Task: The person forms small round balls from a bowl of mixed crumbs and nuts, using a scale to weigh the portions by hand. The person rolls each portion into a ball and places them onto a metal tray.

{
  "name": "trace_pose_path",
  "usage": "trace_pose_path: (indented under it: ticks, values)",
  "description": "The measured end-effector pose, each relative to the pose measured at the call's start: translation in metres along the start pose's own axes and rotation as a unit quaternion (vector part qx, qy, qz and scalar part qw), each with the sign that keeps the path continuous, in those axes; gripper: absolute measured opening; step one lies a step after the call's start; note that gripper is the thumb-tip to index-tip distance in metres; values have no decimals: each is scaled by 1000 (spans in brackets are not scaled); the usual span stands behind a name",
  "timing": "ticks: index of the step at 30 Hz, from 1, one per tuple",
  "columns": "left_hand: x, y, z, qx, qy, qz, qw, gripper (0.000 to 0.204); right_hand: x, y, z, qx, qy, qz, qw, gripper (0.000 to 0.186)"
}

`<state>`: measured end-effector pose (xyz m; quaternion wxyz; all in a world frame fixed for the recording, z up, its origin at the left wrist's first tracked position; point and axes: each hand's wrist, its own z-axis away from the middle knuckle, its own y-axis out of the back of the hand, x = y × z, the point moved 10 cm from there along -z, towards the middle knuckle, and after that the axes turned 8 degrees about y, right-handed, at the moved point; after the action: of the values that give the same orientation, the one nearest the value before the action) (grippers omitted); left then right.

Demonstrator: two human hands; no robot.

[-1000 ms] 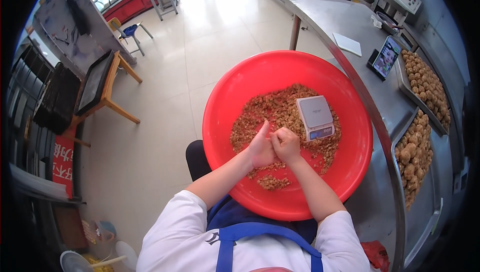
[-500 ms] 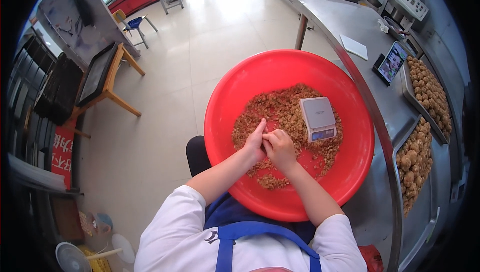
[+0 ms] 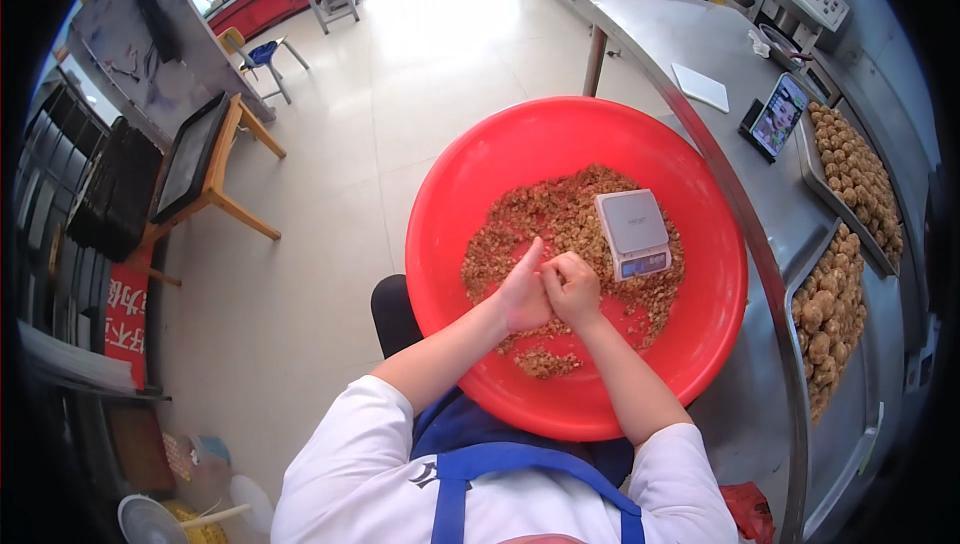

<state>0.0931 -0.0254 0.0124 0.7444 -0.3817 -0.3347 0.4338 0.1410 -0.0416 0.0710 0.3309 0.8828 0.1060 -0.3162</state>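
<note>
white short-sleeved shirt (image 3: pixel 340 444), dark chest marking (image 3: pixel 425 474), blue apron (image 3: pixel 535 460)

The left forearm (image 3: pixel 440 352) and the right forearm (image 3: pixel 636 376) reach forward and come together in front of the body. The left hand (image 3: pixel 524 296) holds its thumb (image 3: pixel 530 257) straight and pointing away. The right hand (image 3: pixel 573 291) is curled like a fist beside it; whether something is inside, I cannot see.

The basin (image 3: pixel 570 136) was smooth, glossy plastic, the crumbs (image 3: pixel 545 209) rough and matt. The table (image 3: pixel 650 39) looked like shiny metal, the apron (image 3: pixel 540 458) matt cloth, the bench (image 3: pixel 245 218) smooth wood.
</note>
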Motion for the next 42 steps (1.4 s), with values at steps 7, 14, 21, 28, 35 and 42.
trace_pose_path:
  ticks: [7, 14, 21, 28, 35, 42]
  values:
    - [8, 8, -8, -48, -45, -32, 997, 74, -19, 16, -11, 87, -5, 26, 996, 23]
    - [20, 80, -8, 173, -116, 92, 974, 41, -37, -12, 3, -56, 61, 73, 994, 14]
    - [36, 73, -3, 208, -141, 13, 968, 44, -5, 21, -3, 63, -129, -130, 981, 10]
    - [18, 60, -11, 118, -48, 45, 991, 58, 27, 3, 7, 52, -105, -25, 993, 28]
    - [-24, 39, -14, 136, 78, -141, 977, 78, 104, 15, -16, -55, -192, 57, 978, 51]
    - [-74, 37, -29, -5, 7, -888, 460, 72, 166, 98, -3, 153, -114, 436, 879, 36]
